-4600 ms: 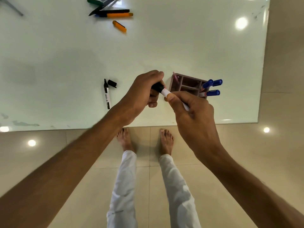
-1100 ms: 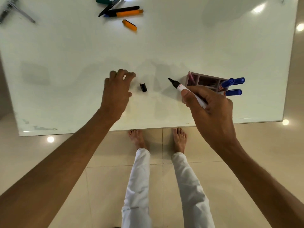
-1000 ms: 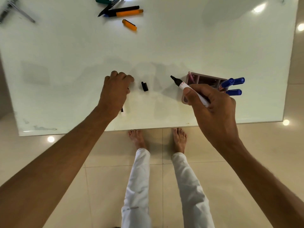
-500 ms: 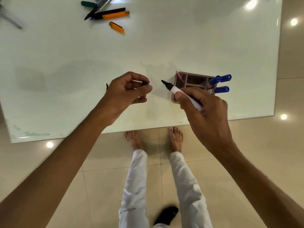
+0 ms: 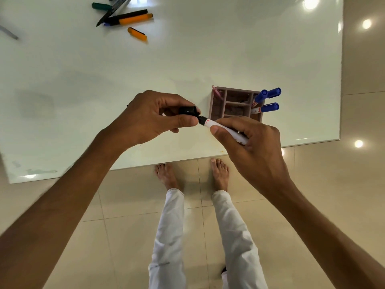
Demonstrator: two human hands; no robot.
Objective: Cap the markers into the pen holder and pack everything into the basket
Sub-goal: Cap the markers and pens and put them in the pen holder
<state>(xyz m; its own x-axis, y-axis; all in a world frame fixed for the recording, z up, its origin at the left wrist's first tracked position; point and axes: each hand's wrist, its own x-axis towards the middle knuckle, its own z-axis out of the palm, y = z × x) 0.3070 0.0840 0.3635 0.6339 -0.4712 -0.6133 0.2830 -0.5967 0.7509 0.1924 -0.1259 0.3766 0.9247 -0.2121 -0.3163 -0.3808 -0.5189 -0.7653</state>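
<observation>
The left hand (image 5: pixel 150 116) pinches a black cap (image 5: pixel 188 110) between thumb and forefinger, the other fingers curled loosely beneath. The right hand (image 5: pixel 248 147) grips a white marker (image 5: pixel 224 128) by its barrel, thumb pressed along the near side and the fingers wrapped over the top, so the back end of the barrel is hidden under them. The marker's dark tip points toward the left fingertips and sits just beside the mouth of the cap, touching or nearly so; whether the tip has entered the cap cannot be told. Both hands are above the near part of the white table (image 5: pixel 62 80).

Just beyond the right fingers stands the pen holder (image 5: pixel 236 104), a brown box with several compartments. Three blue-capped markers (image 5: pixel 268 93) lean out of its compartments on the side away from the left hand, and a pink pen (image 5: pixel 216 93) leans at the corner nearest the left fingertips.

Well beyond the left fingers, at the far edge of the table, lies a loose cluster: an orange marker (image 5: pixel 135 18) with a black pen beside it, a separate orange cap (image 5: pixel 137 34) just nearer, and a green cap (image 5: pixel 101 6)
</observation>
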